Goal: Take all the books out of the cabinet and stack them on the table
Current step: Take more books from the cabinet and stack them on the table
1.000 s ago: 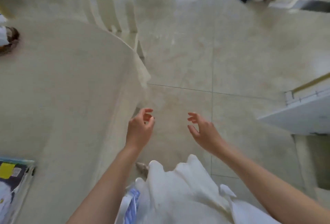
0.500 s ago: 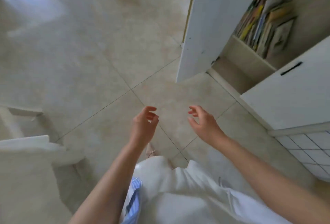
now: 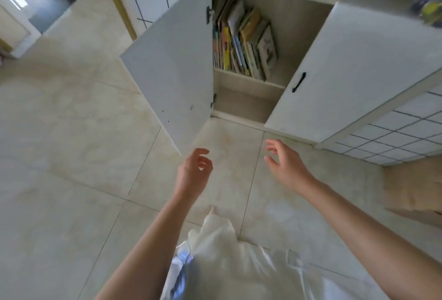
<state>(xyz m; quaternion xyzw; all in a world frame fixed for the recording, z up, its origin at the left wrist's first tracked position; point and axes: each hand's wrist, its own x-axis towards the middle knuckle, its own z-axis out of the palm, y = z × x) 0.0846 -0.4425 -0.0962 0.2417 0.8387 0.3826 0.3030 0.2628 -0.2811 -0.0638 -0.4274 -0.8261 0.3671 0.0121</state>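
Cabinet (image 3: 311, 36): pale wood-tone inside, white doors, far centre to far right. Left door (image 3: 172, 67) swung wide open toward the near left. Right door (image 3: 346, 72) shut, with a black bar handle (image 3: 299, 82).

Books (image 3: 241, 38): a row of thin, mixed-colour picture books standing on the upper shelf (image 3: 248, 79), packed at its left end against the hinge side. All lean, tops tipped to the right. Rightmost book (image 3: 267, 52) shows a grey-green cover facing out. Right part of the shelf bare. Lower compartment (image 3: 241, 105) beneath shows no books. Titles too blurred to read.
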